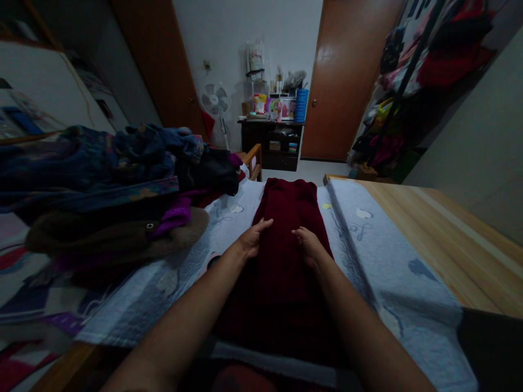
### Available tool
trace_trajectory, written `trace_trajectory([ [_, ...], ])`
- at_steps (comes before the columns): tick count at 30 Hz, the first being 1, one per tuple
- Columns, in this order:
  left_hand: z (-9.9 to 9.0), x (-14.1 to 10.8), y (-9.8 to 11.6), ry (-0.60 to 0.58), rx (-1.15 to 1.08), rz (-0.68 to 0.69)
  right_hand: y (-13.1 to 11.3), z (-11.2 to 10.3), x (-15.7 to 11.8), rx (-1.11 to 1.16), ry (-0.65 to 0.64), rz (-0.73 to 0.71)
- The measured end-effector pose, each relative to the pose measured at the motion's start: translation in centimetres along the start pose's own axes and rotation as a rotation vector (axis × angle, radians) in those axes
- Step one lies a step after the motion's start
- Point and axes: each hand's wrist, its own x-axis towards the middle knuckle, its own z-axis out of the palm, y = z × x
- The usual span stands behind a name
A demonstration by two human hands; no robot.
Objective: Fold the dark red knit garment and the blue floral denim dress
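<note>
A dark red knitted garment [281,277] lies lengthwise in front of me, its sides folded in to make a long narrow panel. My left hand [254,240] rests on the panel's left side, thumb stretched out over the knit and the other fingers partly hidden. On the right side, my right hand [309,246] touches the fabric with its fingers loosely extended and slightly bent. Neither hand visibly lifts any cloth. Beneath the garment is a pale blue quilted sheet [355,234] with cloud patterns.
To the left is a heap of clothes [102,169], dark blue, brown and purple. A small dark round object [213,262] lies beside my left forearm. Bare wooden board [449,228] extends at right. Beyond stand a wooden chair [256,161], a fan [216,100] and a black cabinet [269,144].
</note>
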Motion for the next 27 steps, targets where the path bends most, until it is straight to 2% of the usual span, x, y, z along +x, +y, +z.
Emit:
trace_trajectory([
  [3, 0.3, -0.7, 0.1, -0.09, -0.01, -0.077, -0.1, -0.1, 0.2, 0.097, 0.084, 0.032],
  [6, 0.3, -1.3, -0.3, -0.151, -0.033, -0.153, -0.7, -0.4, 0.0, 0.139, 0.071, 0.063],
  [9, 0.1, -1.8, -1.3, -0.092, 0.001, -0.121, -1.2, -0.8, -1.1, 0.185, 0.052, 0.103],
  [13, 0.6, -2.2, -2.4, 0.004, 0.064, -0.013, -0.9, -0.8, -3.6, 0.149, -0.075, 0.181],
  [18, 1.3, -2.8, -2.5, 0.041, 0.016, 0.049, -0.6, -0.5, -5.2, 0.088, -0.111, 0.16],
  [22, 0.6, -4.1, -2.7, -0.105, -0.078, 0.099, -0.8, -0.6, -5.1, 0.207, -0.142, 0.196],
  [25, -0.2, -5.3, -3.3, -0.202, -0.048, 0.067, -0.5, -0.8, -4.9, 0.246, -0.032, 0.186],
  [27, -0.5, -5.7, -3.8, -0.202, 0.035, 0.025, 0.0, -0.8, -4.9, 0.245, 0.043, 0.205],
])
